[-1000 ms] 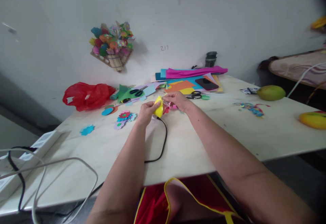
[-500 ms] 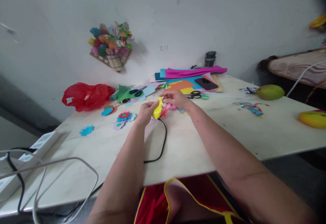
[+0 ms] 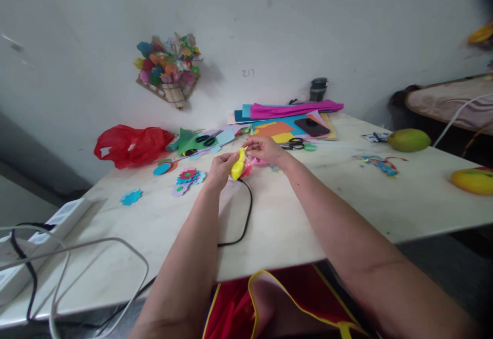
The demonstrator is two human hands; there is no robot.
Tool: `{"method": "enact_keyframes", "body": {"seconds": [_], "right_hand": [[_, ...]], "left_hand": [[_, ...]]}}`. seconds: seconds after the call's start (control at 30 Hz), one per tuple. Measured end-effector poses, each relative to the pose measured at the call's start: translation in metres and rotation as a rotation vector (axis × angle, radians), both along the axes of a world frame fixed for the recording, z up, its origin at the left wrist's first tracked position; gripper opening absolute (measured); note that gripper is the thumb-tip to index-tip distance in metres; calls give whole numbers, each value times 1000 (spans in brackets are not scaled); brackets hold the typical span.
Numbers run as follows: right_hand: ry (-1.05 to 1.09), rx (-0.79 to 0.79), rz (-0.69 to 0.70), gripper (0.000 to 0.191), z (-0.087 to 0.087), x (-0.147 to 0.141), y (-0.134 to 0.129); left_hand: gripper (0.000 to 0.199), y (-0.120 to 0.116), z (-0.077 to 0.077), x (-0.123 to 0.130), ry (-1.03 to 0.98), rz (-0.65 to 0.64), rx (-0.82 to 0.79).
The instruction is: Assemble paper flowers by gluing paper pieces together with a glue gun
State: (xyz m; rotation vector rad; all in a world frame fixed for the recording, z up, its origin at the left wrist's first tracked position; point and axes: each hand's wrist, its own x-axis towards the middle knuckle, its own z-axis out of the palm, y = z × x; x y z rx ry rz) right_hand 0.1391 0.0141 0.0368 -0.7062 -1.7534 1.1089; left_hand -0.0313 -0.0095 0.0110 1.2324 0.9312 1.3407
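My left hand (image 3: 222, 168) is closed, thumb and fingers pinching a small, smooth, bright yellow object (image 3: 238, 167) above the middle of the table. My right hand (image 3: 265, 150) is closed too, its fingertips bent together at the upper end of the yellow object; what they pinch is too small to make out. Beneath the right fingers lie a red piece (image 3: 247, 171), a pink piece (image 3: 259, 162) and some clear, crinkled material. A black cord (image 3: 251, 208) runs up to the lower end of the yellow object; whether it joins it is hidden.
Flower cutouts (image 3: 187, 180) and a blue one (image 3: 131, 197) lie left. Further back are a red plastic bag (image 3: 133, 144), scissors (image 3: 208, 138), more scissors (image 3: 296, 144), coloured sheets (image 3: 277, 129) and a phone (image 3: 313, 127). Mangoes (image 3: 409, 140) sit right; a power strip (image 3: 63, 218) with cables is front left.
Both hands stay in nearly the same place. The yellow object has tilted very slightly between the fingers.
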Motion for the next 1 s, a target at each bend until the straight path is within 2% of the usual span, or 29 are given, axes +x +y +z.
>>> {"method": "enact_keyframes", "body": {"seconds": [0.37,0.6,0.73,0.9,1.0], "right_hand": [[2,-8,-70,18,0,0,0],[-95,14,-81,6,2,1,-4],[-61,7,-144,3,-1,0,2],[-27,-157,-133,15,-3,2,8],[-26,-224,-186,17,2,3,5]], "left_hand": [[41,3,-2,-3,12,52,22],[43,0,2,-1,52,95,66],[44,-2,5,2,113,167,142],[31,2,1,2,321,291,341],[25,2,0,1,443,341,456]]}}
